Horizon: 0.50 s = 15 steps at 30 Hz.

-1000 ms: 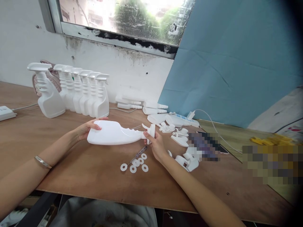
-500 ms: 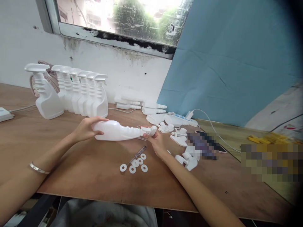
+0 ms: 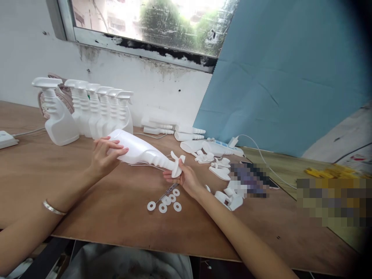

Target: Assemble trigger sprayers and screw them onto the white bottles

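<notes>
A white plastic spray bottle (image 3: pixel 142 151) is held tilted above the table, base up to the left and neck down to the right. My left hand (image 3: pixel 106 155) grips it near the base, fingers on the end and side. At the neck, my right hand (image 3: pixel 186 178) holds the white trigger spray head (image 3: pixel 176 164) between thumb and fingers. Below the hands lie several white ring washers (image 3: pixel 162 208) and a slim screwdriver (image 3: pixel 168 190) with a clear handle. Loose spray heads (image 3: pixel 231 195) are to the right of my right hand.
Several spray bottles with heads (image 3: pixel 61 126) stand in a row at the back left. Bottles without heads (image 3: pixel 188 135) lie along the wall. A power strip (image 3: pixel 222 143) with a cable and a phone (image 3: pixel 271 182) lie to the right. A white plug box (image 3: pixel 7 139) sits far left.
The bottle has gone from nearly level to slanted, its base raised. The spray head has rotated about the neck, and both hands have shifted their grip.
</notes>
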### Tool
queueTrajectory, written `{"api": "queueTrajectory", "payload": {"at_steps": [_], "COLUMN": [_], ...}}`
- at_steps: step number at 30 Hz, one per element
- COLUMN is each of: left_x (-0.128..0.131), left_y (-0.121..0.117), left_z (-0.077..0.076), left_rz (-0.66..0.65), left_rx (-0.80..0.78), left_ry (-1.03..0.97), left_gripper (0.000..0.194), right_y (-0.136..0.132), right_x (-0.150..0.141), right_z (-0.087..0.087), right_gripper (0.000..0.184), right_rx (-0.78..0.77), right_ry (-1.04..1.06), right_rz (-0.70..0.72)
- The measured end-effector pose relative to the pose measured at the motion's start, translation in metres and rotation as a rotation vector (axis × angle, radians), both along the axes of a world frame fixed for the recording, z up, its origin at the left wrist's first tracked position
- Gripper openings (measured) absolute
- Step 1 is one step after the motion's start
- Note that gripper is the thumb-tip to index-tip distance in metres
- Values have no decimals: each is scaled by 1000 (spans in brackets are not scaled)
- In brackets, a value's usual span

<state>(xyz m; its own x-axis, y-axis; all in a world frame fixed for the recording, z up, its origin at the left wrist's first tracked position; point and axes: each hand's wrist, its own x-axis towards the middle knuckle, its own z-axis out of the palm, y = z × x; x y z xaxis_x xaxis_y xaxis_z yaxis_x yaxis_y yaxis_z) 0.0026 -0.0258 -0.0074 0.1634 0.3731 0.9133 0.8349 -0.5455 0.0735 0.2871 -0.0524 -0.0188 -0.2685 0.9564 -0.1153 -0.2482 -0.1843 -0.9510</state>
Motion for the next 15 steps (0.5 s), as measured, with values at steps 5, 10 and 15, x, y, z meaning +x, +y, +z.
{"api": "queueTrajectory", "payload": {"at_steps": [5, 10, 15], "left_x": [-4, -7, -7], "left_y": [0, 3, 3], "left_z": [-5, -12, -10], "left_rz": [-40, -30, -34], "left_rx": [-41, -26, -32], "left_ry": [-129, -114, -123], "left_gripper": [6, 4, 4], "right_y": [-3, -4, -5], "right_x": [-1, -2, -2], "right_z": [0, 2, 2], "right_gripper": [50, 47, 45], "right_rx": [-129, -137, -130], "right_ry": [35, 46, 42], "right_rz": [79, 48, 45]}}
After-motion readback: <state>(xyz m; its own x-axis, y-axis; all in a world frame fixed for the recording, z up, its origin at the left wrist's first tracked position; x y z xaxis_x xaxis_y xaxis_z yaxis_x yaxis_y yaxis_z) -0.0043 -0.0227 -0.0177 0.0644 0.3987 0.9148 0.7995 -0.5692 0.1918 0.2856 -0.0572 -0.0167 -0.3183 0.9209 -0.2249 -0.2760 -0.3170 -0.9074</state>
